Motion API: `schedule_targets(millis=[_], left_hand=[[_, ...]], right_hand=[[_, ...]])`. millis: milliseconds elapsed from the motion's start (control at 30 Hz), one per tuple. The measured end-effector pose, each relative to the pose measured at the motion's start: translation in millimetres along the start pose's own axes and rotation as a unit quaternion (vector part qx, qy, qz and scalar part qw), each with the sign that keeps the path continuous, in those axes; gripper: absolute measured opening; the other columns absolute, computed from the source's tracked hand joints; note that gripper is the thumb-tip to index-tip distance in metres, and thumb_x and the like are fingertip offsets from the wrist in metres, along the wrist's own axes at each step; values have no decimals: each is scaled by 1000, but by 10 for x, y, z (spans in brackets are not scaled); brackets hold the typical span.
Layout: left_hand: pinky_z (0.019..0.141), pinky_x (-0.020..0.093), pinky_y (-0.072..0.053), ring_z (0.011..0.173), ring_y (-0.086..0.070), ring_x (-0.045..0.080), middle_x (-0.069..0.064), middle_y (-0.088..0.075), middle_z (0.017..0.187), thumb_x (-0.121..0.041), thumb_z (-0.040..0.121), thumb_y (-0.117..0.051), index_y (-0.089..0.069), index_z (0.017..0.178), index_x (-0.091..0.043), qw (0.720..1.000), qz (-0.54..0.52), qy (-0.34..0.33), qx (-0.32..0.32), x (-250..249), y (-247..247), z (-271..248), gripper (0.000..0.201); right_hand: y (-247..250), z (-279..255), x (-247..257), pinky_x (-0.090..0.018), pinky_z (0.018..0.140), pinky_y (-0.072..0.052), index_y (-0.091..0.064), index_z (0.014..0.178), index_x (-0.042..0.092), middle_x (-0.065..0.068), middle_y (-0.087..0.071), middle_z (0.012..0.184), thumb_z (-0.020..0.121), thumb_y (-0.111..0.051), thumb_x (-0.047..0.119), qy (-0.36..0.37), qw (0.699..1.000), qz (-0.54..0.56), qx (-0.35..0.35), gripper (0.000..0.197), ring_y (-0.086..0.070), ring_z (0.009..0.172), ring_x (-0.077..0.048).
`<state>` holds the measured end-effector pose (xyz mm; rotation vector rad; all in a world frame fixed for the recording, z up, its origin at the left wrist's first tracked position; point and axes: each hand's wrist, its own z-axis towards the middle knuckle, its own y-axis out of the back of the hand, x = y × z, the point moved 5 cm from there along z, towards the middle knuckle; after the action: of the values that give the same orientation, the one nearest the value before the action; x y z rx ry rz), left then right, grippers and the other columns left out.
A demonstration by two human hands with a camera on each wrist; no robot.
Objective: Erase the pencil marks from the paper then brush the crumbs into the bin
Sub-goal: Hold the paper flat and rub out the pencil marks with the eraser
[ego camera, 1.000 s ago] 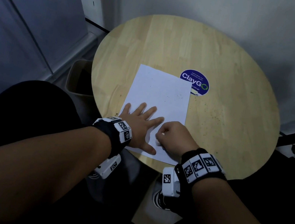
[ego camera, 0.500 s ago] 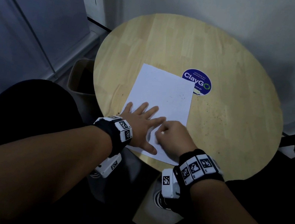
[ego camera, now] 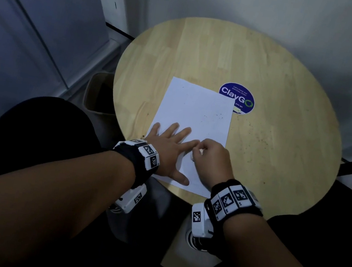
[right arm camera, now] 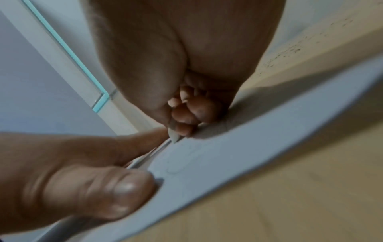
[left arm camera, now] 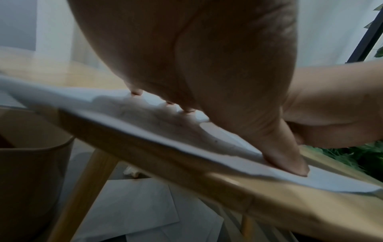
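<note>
1. The paper (ego camera: 192, 122) lies flat on the round table (ego camera: 280, 104), near its front edge.
2. The left hand (ego camera: 168, 149) presses it down, fingers spread straight.
3. The right hand (ego camera: 211, 160), just beside, pinches a white eraser (right arm camera: 173, 135), its tip touching the paper.
4. The bin (ego camera: 98, 92) stands left of the table.

Your paper (ego camera: 193, 115) lies on the table (ego camera: 283, 86), near its front edge. Your left hand (ego camera: 168, 148) rests on the paper's near left part, your right hand (ego camera: 210, 160) just beside it to the right, touching the sheet. The sticker (ego camera: 238, 97) sits behind the paper's far right corner. The bin (ego camera: 93, 91) stands below the table's left edge.
</note>
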<state>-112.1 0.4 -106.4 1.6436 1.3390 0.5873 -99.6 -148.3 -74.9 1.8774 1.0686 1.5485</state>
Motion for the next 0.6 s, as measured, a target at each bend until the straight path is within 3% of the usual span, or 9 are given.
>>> schedule_targets(millis=[100,167,267,400,467,533,600], left_hand=[[124,69,4,160,21,28,-6,24,174,-101,68,-52,14,165,-42,1000,-6,1,-9,22,-17,-16,132],[126,66,5,160,22,27,-3,24,174,-101,66,-56,13,166,-39,1000,-16,0,-19,37,-25,-25,136],[127,62,7,158,29,28,1,25,174,-95,63,-67,5,168,-36,999,-46,0,-27,127,38,-59,140],[125,65,9,158,29,28,-2,21,174,-89,60,-76,-1,167,-41,999,-25,33,-16,358,277,-167,139],[125,65,6,159,25,27,-5,19,175,-85,62,-79,3,166,-43,998,-4,52,17,452,292,-222,139],[125,66,0,160,20,27,-7,21,174,-76,65,-83,10,165,-44,997,5,62,49,503,232,-244,140],[124,68,-4,160,19,27,-8,25,173,-73,65,-85,17,163,-46,996,5,64,63,521,184,-233,143]], right_hand=[[-75,-95,0,-31,57,-53,-73,81,12,1,-74,68,96,-63,15,-22,993,49,101,19,-66,58,-14],[-29,-112,-152,-31,52,-48,-71,87,3,-7,-71,67,100,-62,15,-92,976,177,92,20,-58,49,-18],[136,-59,-335,-40,60,-57,-70,97,-1,-20,-69,78,107,-62,14,-158,924,348,-9,21,-64,59,-26],[236,-22,-268,-45,81,-63,-64,100,12,-9,-78,82,113,-53,21,-171,861,478,-38,20,-76,73,-25],[119,-45,-82,-43,84,-62,-58,102,16,-8,-80,88,115,-47,21,-178,818,547,2,18,-79,78,-24],[-152,-130,120,-39,78,-66,-55,104,14,-12,-81,92,116,-43,18,-187,780,593,71,17,-80,82,-26],[-457,-236,247,-39,80,-67,-57,101,10,-18,-80,102,114,-43,12,-193,761,598,162,19,-80,91,-30]])
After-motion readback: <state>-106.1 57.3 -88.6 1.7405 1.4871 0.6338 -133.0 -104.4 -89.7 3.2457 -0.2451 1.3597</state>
